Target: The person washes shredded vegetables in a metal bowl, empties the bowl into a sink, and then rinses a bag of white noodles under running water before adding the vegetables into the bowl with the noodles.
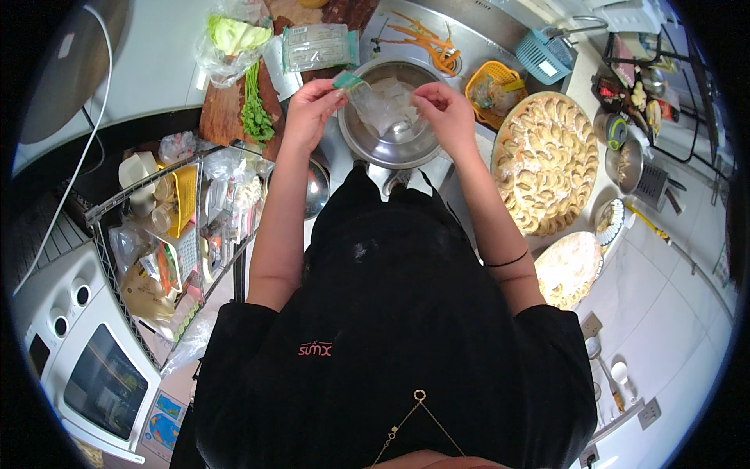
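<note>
My left hand (315,111) pinches the green-edged mouth of a clear plastic bag (364,102) over a large stainless steel bowl (353,143). The bag slants down into the bowl. Pale translucent pieces (395,94) show inside the bowl, partly behind the bag; what they are is unclear. On the bowl's right side, my right hand (450,114) has its thumb and fingers closed on the edge of this pale material. The bowl stands in front of me at the sink edge.
Orange peelings (425,41) lie in the sink (381,12). A yellow basket (477,88) and trays of dumplings (545,164) stand right. Left are a wooden board (220,117), leafy greens (253,111), bagged lettuce (234,35), a packet (319,50) and a wire rack (146,182).
</note>
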`<control>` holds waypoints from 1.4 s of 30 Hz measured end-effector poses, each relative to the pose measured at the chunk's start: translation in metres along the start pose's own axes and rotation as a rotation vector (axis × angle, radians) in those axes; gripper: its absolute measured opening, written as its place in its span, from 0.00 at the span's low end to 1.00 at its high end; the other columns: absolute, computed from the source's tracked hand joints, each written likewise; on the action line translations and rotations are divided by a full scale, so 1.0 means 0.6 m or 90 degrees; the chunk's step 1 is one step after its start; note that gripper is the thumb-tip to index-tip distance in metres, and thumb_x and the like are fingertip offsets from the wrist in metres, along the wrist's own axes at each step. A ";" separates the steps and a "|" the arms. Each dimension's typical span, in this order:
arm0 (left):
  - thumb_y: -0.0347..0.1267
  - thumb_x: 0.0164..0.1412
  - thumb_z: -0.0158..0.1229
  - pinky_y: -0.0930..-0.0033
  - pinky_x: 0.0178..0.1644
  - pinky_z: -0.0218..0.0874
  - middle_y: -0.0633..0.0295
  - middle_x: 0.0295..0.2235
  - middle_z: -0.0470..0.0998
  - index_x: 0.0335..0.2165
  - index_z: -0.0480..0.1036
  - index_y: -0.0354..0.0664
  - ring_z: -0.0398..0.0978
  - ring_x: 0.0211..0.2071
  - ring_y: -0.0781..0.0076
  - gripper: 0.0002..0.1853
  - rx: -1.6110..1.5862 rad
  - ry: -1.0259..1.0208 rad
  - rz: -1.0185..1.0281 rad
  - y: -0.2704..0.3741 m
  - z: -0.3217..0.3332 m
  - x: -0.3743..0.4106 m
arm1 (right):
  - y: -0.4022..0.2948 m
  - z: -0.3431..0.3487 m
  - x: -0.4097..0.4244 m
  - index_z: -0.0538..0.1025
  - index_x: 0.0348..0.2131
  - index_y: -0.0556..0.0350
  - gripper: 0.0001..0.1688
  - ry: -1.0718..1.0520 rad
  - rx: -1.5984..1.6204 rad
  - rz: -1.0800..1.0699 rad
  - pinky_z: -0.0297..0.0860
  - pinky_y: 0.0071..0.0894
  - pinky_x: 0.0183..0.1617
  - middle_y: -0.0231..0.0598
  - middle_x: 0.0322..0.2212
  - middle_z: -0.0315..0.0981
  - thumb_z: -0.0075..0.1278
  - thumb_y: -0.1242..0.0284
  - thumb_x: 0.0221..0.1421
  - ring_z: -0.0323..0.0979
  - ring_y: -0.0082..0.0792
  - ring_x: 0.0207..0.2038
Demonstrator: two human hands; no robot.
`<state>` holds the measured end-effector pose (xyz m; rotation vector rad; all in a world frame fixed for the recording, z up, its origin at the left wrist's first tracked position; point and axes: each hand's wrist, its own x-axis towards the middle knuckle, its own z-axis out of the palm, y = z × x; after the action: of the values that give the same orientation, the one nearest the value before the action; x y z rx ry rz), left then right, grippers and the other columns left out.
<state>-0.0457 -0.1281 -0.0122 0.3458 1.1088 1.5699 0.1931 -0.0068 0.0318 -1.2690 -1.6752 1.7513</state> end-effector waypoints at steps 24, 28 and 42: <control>0.27 0.60 0.60 0.76 0.43 0.67 0.65 0.38 0.79 0.44 0.76 0.37 0.75 0.36 0.79 0.13 0.220 0.135 0.062 0.002 0.027 0.029 | 0.146 -0.237 0.107 0.73 0.50 0.64 0.29 0.372 -0.538 -0.045 0.65 0.44 0.58 0.55 0.48 0.73 0.59 0.72 0.49 0.69 0.53 0.52; 0.26 0.59 0.62 0.77 0.44 0.64 0.68 0.38 0.77 0.45 0.75 0.37 0.72 0.37 0.80 0.14 0.373 0.308 0.174 0.014 -0.079 0.044 | 0.124 -0.192 0.110 0.75 0.50 0.62 0.28 0.422 -0.512 -0.189 0.67 0.41 0.55 0.52 0.45 0.76 0.60 0.72 0.48 0.73 0.47 0.49; 0.55 0.41 0.71 0.59 0.45 0.69 0.49 0.39 0.80 0.48 0.71 0.32 0.79 0.41 0.55 0.44 0.815 0.332 0.021 0.101 -0.133 0.212 | -0.004 0.181 0.293 0.79 0.43 0.50 0.21 0.008 -0.332 -0.259 0.71 0.39 0.48 0.42 0.39 0.79 0.60 0.73 0.45 0.77 0.41 0.43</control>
<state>-0.1820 -0.0484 -0.0476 0.8034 2.4542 0.7711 0.0153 0.0720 -0.0381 -1.0193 -2.2812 1.1054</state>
